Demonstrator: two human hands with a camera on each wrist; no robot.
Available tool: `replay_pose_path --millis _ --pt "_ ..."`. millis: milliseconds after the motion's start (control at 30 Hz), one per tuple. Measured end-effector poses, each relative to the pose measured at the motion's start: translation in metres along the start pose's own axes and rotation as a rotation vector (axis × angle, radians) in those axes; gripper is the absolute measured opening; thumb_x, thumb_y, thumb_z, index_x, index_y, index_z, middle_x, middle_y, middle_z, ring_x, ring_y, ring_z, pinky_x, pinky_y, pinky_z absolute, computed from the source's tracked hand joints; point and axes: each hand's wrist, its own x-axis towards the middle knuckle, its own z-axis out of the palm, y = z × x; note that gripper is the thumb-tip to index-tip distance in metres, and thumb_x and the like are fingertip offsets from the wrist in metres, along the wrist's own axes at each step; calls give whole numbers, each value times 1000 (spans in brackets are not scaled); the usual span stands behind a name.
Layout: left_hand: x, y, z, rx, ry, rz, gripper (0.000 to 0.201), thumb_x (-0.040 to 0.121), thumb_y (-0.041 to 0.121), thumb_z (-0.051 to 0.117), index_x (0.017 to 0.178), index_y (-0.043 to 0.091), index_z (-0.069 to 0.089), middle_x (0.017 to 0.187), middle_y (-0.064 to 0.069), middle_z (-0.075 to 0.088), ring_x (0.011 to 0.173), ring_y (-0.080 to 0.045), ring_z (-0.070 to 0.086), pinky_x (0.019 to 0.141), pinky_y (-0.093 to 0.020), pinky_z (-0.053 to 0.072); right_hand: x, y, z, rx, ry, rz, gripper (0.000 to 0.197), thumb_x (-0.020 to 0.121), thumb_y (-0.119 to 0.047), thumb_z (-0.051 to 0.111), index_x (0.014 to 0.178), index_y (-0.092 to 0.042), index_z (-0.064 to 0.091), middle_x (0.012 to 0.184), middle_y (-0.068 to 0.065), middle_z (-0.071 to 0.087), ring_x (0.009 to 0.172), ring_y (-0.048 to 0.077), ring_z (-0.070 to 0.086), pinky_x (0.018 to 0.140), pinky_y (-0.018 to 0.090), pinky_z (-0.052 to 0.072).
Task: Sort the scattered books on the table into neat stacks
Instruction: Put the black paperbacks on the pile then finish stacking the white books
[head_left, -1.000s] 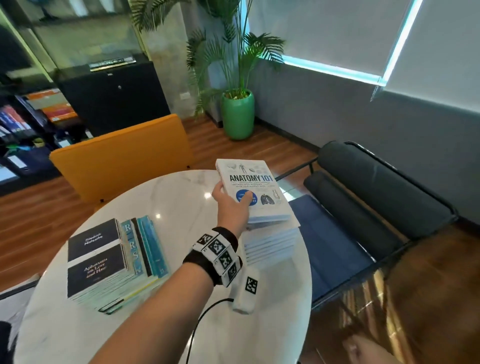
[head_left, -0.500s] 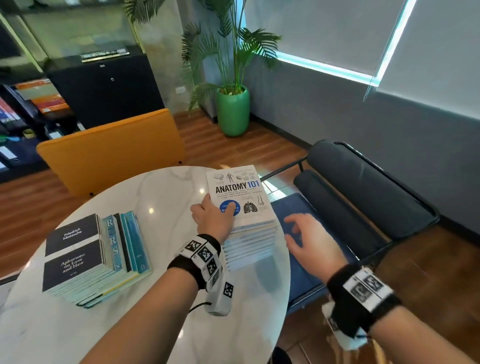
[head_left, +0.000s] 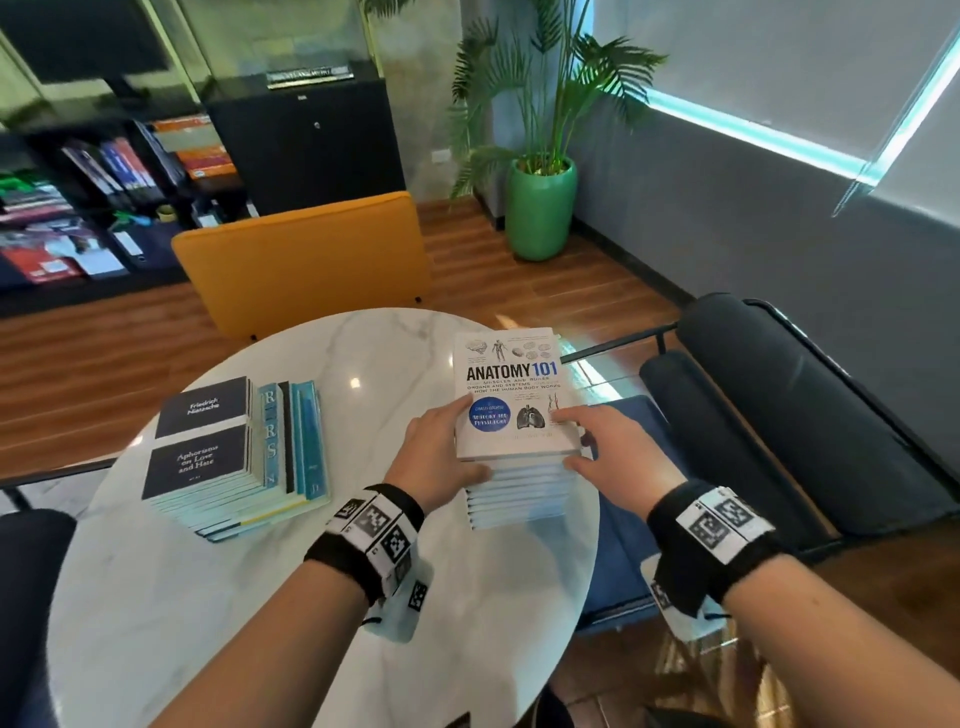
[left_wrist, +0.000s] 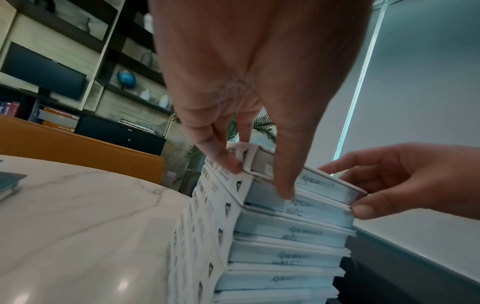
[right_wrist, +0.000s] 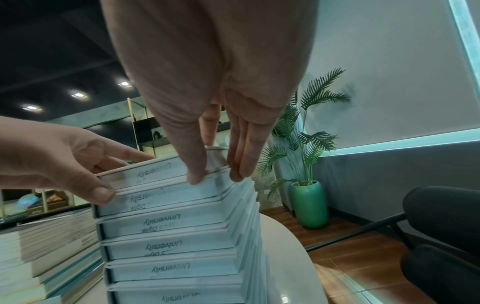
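A white book titled Anatomy 101 (head_left: 511, 384) lies on top of a tall stack of pale blue-white books (head_left: 519, 499) at the right edge of the round marble table (head_left: 208, 597). My left hand (head_left: 465, 441) holds its near left corner, fingers on the spine side and thumb on the page edge (left_wrist: 259, 181). My right hand (head_left: 566, 441) touches the near right corner with straight fingers, its thumb against the page edges (right_wrist: 217, 178). A second stack (head_left: 208, 457), topped by a black Nietzsche book, sits at the left with teal books stepped out beneath it.
An orange chair (head_left: 311, 249) stands behind the table. A black chair (head_left: 779, 415) with a blue seat (head_left: 623, 519) is close on the right. A green plant pot (head_left: 540, 208) and dark shelves (head_left: 104, 208) are farther back.
My left hand lowered the Anatomy 101 book onto the right stack. My right hand came in from the right and now touches the stack's near right corner.
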Motion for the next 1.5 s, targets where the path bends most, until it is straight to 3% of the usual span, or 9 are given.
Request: replay_pose_path --millis 167,467,600,767,1033,1167,1267,1400,1500 --pt "-5 -1 5 -18 61 30 96 60 28 82 145 26 37 128 1 55 115 -21 53 95 -43 51 -2 -2 -1 25 4 -10 54 85 -15 66 134 -30 49 113 -6 48 88 8 52 81 18 43" --pt "-7 1 3 -46 70 26 94 62 15 86 144 22 39 132 0 54 105 -14 57 92 -33 53 -1 -1 0 24 -2 -6 54 84 -14 66 133 -30 49 114 -2 53 88 11 54 84 23 47" --pt "-10 3 1 -84 68 19 94 65 13 85 145 23 38 133 2 54 100 -9 54 85 -24 50 -6 -6 -1 -71 13 -13 53 83 -20 64 133 -30 49 123 0 50 105 15 50 87 26 45" --pt "-25 -8 -9 -148 0 -7 102 69 30 85 151 33 23 128 14 47 113 -11 51 97 -30 45 -16 -47 -4 -269 219 -166 49 70 -20 61 119 -24 61 128 5 45 115 26 36 96 38 37" --pt "-80 -130 -33 -138 91 -347 15 93 24 59 104 19 67 102 3 69 102 -16 64 92 -30 48 -7 -154 74 7 -65 -449 20 92 -29 55 110 -21 62 104 -4 54 102 11 47 85 27 45" --pt "-106 -218 -53 -26 87 -622 27 96 29 53 110 12 68 109 -4 69 105 -23 63 86 -27 43 14 -173 144 -22 -293 -320 25 95 -37 51 93 -17 65 92 -3 62 89 14 55 75 28 43" --pt "-112 -267 -75 -6 142 -725 45 92 25 61 131 4 54 127 -14 62 119 -27 55 98 -29 39 34 -176 195 -41 -406 -192 30 99 -27 44 105 -10 68 107 6 69 101 23 61 85 31 46" --pt "-89 -316 -99 61 203 -683 84 81 27 75 148 3 30 139 -19 44 125 -32 50 109 -37 36 63 -185 241 1 -444 -47 39 99 -26 44 136 -15 52 131 7 58 120 22 55 102 26 39" --pt "-69 -332 -111 7 225 -585 76 77 17 78 142 2 39 132 -19 48 115 -31 55 101 -31 41 86 -194 265 54 -458 29 47 94 -25 54 139 -17 45 130 8 55 117 25 55 100 29 43"
